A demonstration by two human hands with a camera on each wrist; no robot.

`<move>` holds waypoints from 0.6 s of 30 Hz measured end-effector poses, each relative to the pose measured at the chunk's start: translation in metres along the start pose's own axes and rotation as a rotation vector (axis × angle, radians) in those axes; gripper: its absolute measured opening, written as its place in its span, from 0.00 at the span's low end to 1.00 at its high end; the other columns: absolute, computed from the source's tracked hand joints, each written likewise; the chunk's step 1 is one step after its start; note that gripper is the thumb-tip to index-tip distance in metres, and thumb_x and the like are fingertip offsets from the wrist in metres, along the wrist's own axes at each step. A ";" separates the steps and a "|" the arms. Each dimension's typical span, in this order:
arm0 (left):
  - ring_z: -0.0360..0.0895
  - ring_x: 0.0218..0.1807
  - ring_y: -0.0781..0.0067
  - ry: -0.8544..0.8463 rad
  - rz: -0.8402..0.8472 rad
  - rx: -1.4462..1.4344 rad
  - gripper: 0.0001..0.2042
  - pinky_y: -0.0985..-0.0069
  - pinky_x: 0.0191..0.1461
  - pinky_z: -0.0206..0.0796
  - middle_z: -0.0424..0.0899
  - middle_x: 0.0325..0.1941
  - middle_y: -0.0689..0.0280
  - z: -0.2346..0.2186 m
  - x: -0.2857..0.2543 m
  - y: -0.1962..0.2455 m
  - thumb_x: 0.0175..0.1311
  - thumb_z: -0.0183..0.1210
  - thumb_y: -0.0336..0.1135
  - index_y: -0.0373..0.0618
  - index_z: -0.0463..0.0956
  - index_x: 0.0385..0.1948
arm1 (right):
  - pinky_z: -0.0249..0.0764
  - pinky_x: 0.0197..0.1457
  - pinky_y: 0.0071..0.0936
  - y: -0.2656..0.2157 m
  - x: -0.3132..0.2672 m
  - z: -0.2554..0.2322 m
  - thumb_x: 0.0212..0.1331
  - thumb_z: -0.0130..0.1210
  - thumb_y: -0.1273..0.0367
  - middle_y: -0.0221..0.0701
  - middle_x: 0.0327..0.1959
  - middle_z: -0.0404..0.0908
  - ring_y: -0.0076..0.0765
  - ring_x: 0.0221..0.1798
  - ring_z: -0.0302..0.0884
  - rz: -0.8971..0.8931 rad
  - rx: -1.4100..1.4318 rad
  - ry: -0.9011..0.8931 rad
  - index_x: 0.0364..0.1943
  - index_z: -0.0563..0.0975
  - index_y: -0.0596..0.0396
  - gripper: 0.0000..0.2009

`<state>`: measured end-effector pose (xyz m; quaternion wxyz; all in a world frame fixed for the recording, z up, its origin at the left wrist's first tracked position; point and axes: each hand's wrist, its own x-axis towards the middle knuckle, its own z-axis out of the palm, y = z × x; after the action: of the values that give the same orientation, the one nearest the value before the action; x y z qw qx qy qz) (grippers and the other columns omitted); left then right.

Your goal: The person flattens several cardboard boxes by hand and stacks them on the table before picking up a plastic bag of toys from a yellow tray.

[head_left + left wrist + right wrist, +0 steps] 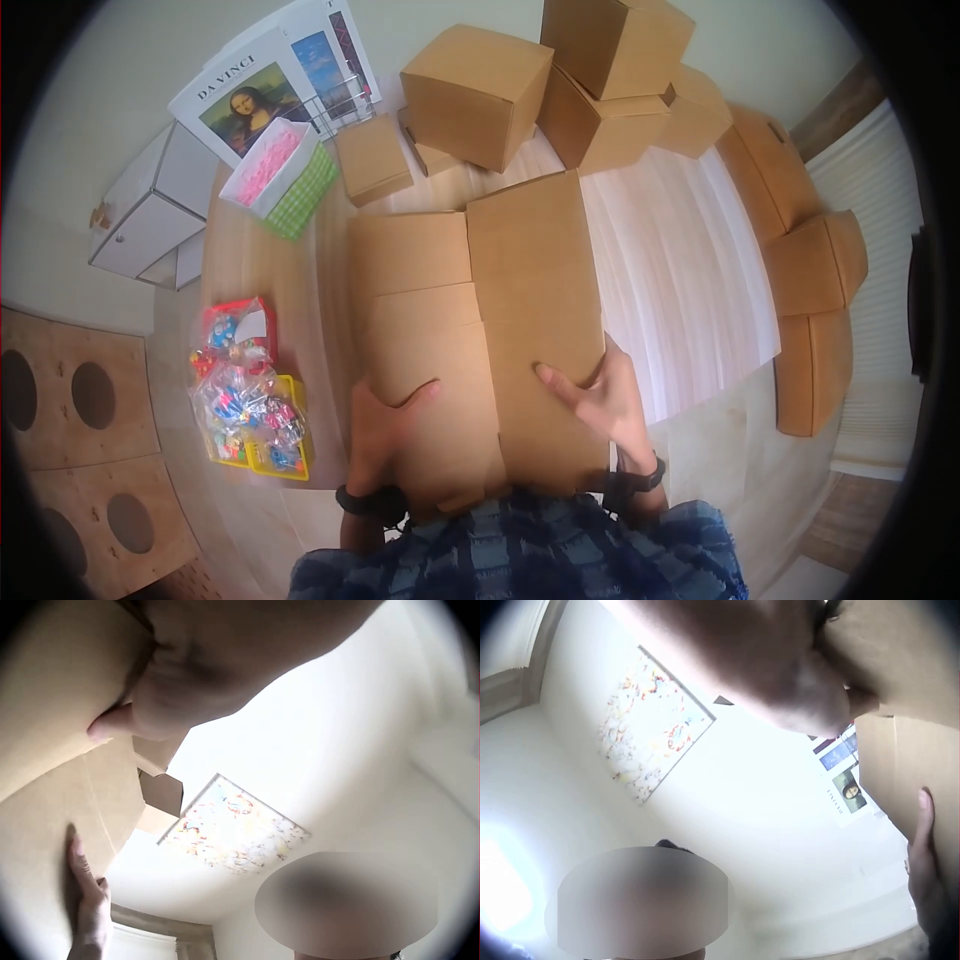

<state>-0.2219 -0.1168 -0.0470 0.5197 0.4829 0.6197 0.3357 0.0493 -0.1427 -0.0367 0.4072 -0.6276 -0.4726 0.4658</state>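
A flattened brown cardboard box (530,270) lies lengthwise before the person, with creases across its left panel and a long fold down its middle. My left hand (382,428) holds its left edge, thumb on top of the panel and the other fingers hidden beneath. On the opposite edge, my right hand (612,402) grips the cardboard the same way, thumb laid over the right panel. The left wrist view shows the left hand (180,690) close up at the board, with the right hand (91,904) farther off.
Folded cardboard boxes (475,90) stand stacked at the back of the table (670,280), and more boxes (810,260) line the right side. At left are a red basket (268,330) and a yellow basket (300,400) of bagged toys. A green-checked bin (300,190) stands behind.
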 end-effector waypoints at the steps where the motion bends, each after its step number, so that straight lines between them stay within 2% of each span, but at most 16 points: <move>1: 0.88 0.41 0.70 0.005 -0.031 -0.056 0.15 0.71 0.46 0.79 0.92 0.39 0.62 -0.004 0.003 -0.008 0.58 0.76 0.32 0.35 0.85 0.43 | 0.81 0.59 0.32 0.009 0.006 -0.002 0.62 0.71 0.75 0.41 0.52 0.89 0.33 0.56 0.86 -0.010 0.082 -0.027 0.61 0.76 0.68 0.24; 3: 0.87 0.41 0.71 -0.038 0.002 -0.089 0.16 0.71 0.48 0.78 0.91 0.40 0.63 -0.019 0.017 -0.034 0.57 0.76 0.33 0.35 0.85 0.44 | 0.80 0.61 0.32 0.031 0.019 -0.007 0.62 0.71 0.76 0.38 0.54 0.88 0.33 0.58 0.84 -0.032 0.250 -0.083 0.63 0.75 0.66 0.26; 6: 0.85 0.44 0.71 -0.130 0.028 -0.139 0.19 0.70 0.50 0.78 0.90 0.42 0.64 -0.034 0.021 -0.057 0.55 0.78 0.34 0.36 0.84 0.46 | 0.80 0.63 0.33 0.052 0.019 -0.013 0.61 0.73 0.75 0.34 0.56 0.86 0.32 0.60 0.82 0.111 0.493 -0.162 0.65 0.75 0.64 0.28; 7: 0.85 0.45 0.71 -0.167 0.032 -0.160 0.21 0.70 0.51 0.78 0.90 0.43 0.64 -0.033 0.020 -0.059 0.54 0.79 0.34 0.35 0.84 0.46 | 0.80 0.63 0.32 0.058 0.017 -0.015 0.60 0.74 0.76 0.35 0.55 0.86 0.30 0.59 0.83 0.122 0.472 -0.175 0.63 0.76 0.63 0.27; 8: 0.85 0.46 0.71 -0.115 0.037 -0.151 0.22 0.70 0.52 0.78 0.89 0.44 0.64 -0.032 0.018 -0.060 0.53 0.79 0.34 0.36 0.83 0.48 | 0.80 0.62 0.32 0.061 0.014 -0.015 0.60 0.74 0.76 0.35 0.55 0.87 0.30 0.58 0.83 0.114 0.430 -0.154 0.62 0.77 0.63 0.26; 10: 0.84 0.49 0.69 -0.016 0.048 -0.132 0.25 0.70 0.53 0.77 0.88 0.47 0.64 -0.024 0.006 -0.033 0.51 0.81 0.34 0.37 0.82 0.50 | 0.81 0.60 0.31 0.058 0.012 -0.012 0.59 0.74 0.76 0.35 0.53 0.88 0.30 0.56 0.85 0.095 0.347 -0.106 0.60 0.79 0.63 0.25; 12: 0.84 0.50 0.67 0.080 0.197 -0.151 0.29 0.69 0.55 0.77 0.88 0.49 0.63 -0.019 0.003 0.001 0.49 0.83 0.36 0.37 0.80 0.53 | 0.83 0.57 0.30 0.042 0.014 -0.020 0.58 0.75 0.77 0.35 0.50 0.89 0.31 0.52 0.86 0.009 0.342 -0.086 0.56 0.82 0.63 0.21; 14: 0.84 0.51 0.65 0.189 0.298 -0.062 0.33 0.67 0.56 0.77 0.87 0.51 0.62 -0.021 0.006 0.010 0.46 0.85 0.38 0.38 0.79 0.55 | 0.83 0.54 0.30 0.019 0.020 -0.027 0.56 0.76 0.77 0.35 0.46 0.90 0.31 0.49 0.88 -0.129 0.302 -0.050 0.51 0.84 0.63 0.19; 16: 0.84 0.53 0.63 0.300 0.353 0.130 0.38 0.66 0.58 0.77 0.87 0.53 0.61 -0.032 0.010 0.010 0.43 0.87 0.40 0.38 0.77 0.57 | 0.84 0.52 0.30 -0.008 0.025 -0.034 0.54 0.77 0.78 0.35 0.44 0.91 0.32 0.46 0.89 -0.318 0.219 0.011 0.47 0.86 0.63 0.17; 17: 0.84 0.53 0.63 0.354 0.355 0.128 0.41 0.65 0.59 0.77 0.87 0.53 0.60 -0.034 0.014 0.004 0.38 0.89 0.42 0.37 0.77 0.57 | 0.84 0.51 0.30 -0.021 0.027 -0.034 0.50 0.79 0.77 0.36 0.42 0.92 0.32 0.45 0.89 -0.376 0.196 0.096 0.43 0.87 0.63 0.16; 18: 0.84 0.53 0.63 0.341 0.336 0.074 0.41 0.65 0.59 0.77 0.87 0.53 0.60 -0.035 0.020 0.000 0.38 0.89 0.41 0.38 0.78 0.57 | 0.84 0.51 0.31 -0.020 0.033 -0.038 0.50 0.80 0.76 0.36 0.42 0.91 0.33 0.46 0.89 -0.444 0.153 0.089 0.45 0.86 0.63 0.17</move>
<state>-0.2556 -0.0949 -0.0452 0.3261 0.5344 0.6214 0.4711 0.0859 -0.1087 -0.0158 0.5664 -0.4956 -0.5438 0.3714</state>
